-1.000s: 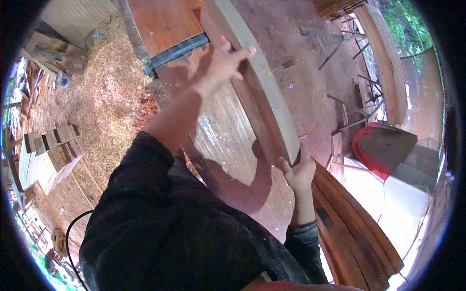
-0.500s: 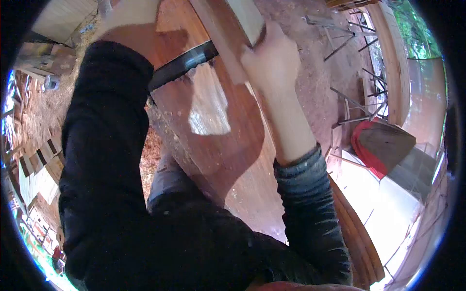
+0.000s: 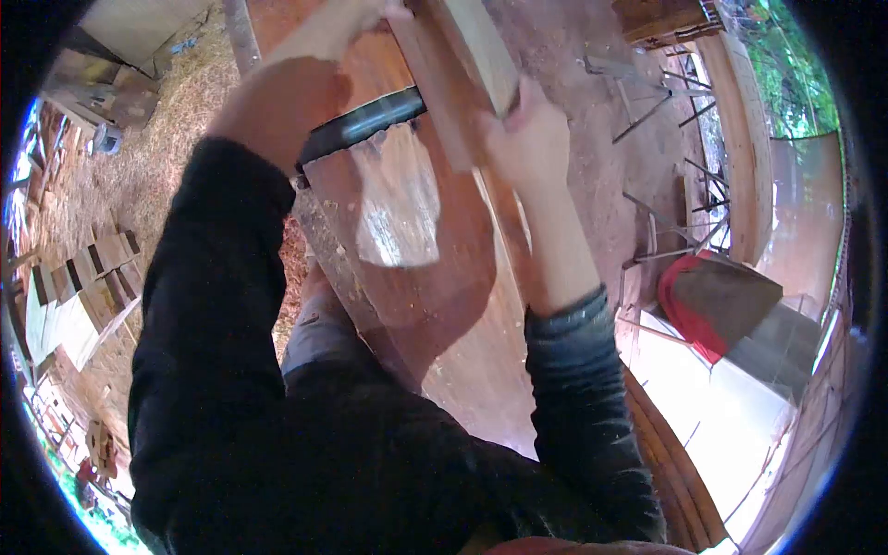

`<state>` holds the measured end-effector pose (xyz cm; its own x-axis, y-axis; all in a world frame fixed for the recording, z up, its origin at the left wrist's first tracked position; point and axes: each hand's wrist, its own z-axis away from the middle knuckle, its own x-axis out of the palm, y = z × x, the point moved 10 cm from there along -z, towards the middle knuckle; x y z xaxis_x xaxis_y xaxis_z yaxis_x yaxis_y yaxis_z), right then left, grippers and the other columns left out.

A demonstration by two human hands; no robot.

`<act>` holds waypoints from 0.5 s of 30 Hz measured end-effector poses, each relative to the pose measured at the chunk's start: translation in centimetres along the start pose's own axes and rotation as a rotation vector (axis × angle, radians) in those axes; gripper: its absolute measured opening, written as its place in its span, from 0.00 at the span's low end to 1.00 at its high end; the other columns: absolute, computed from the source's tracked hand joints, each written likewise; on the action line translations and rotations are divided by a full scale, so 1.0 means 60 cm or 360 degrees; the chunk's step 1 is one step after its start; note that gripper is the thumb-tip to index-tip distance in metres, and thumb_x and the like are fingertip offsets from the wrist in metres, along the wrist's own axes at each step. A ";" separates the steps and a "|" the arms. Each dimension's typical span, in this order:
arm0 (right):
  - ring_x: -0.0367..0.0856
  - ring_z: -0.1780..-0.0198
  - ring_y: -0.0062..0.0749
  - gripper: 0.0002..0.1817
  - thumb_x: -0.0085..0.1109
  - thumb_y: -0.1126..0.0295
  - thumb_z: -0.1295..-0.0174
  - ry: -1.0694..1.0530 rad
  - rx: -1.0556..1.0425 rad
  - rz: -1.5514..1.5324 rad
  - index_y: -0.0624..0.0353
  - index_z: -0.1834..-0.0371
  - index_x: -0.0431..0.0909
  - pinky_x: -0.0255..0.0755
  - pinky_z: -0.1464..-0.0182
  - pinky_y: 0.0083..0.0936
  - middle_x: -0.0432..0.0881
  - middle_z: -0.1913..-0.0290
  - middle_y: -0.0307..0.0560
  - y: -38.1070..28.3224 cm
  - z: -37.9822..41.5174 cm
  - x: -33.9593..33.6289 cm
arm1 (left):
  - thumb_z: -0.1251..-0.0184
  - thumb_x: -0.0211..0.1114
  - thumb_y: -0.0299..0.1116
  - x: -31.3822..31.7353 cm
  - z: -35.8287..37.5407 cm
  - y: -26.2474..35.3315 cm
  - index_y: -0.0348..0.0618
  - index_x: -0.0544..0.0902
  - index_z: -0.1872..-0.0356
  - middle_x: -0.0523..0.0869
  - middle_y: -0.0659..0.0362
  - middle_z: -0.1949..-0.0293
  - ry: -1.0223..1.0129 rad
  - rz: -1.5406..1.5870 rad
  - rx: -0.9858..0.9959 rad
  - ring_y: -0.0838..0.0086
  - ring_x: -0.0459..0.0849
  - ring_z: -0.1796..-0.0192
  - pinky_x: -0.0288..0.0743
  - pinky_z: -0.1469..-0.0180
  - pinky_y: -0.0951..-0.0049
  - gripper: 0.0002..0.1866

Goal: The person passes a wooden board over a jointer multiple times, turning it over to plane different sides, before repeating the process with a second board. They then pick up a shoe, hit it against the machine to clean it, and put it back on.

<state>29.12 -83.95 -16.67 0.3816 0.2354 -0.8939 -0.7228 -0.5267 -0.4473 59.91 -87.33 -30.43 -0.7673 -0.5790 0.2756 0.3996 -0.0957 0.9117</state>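
Note:
A thick wooden board stands along the right side of a flat machine bed, with a pale upper edge and a browner side. My right hand is closed around its near end. At the top of the view, my left hand reaches across the bed, fingers against the board's left side; its far part is cut off by the frame. Across the bed, left of the board, lies a dark, shiny cutter cylinder in a slot. A bright, worn patch of metal shows on the near bed.
Wood shavings cover the ground at left, near stacked wood pieces. Metal trestle legs and a long beam stand at right. A red-edged cover lies closer, with curved boards by my right side.
My left hand has moved right, from beside the bed onto the board. The view has shifted slightly. My right hand keeps its hold at the near end.

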 end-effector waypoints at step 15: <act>0.86 0.52 0.32 0.31 0.74 0.65 0.47 -0.0041 0.0419 -0.0410 0.67 0.40 0.80 0.78 0.46 0.31 0.89 0.53 0.53 0.303 0.649 -0.189 | 0.34 0.74 0.56 0.356 0.650 -0.216 0.28 0.85 0.59 0.85 0.54 0.63 -0.0275 -0.0439 -0.0195 0.68 0.87 0.59 0.87 0.55 0.66 0.32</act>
<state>-10.83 -64.39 -15.85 0.5581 0.3555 -0.7498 -0.7295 -0.2203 -0.6475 18.77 -66.90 -24.46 -0.9241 -0.3734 0.0808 0.2145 -0.3319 0.9186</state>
